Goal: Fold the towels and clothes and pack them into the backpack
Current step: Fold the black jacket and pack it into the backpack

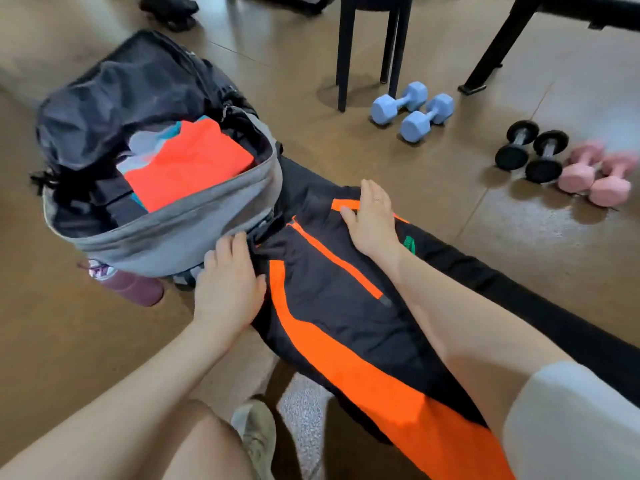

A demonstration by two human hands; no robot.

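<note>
Both your hands lie flat with straight fingers on the black and orange garment [346, 306] on the bench [519, 299]: the left hand [227, 284] at its left edge, the right hand [372, 220] at its far end. The open backpack [166, 223] stands just beside it, with folded orange cloth [187, 164] inside.

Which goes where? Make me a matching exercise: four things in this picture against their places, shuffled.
1. folded orange garment
2. blue dumbbells
3. purple bottle
4. right hand

a. on the floor by the chair legs
b. flat on the black-and-orange trousers
c. inside the open backpack
d. lying at the backpack's near side

Pairs: 1-c, 2-a, 3-d, 4-b
</note>
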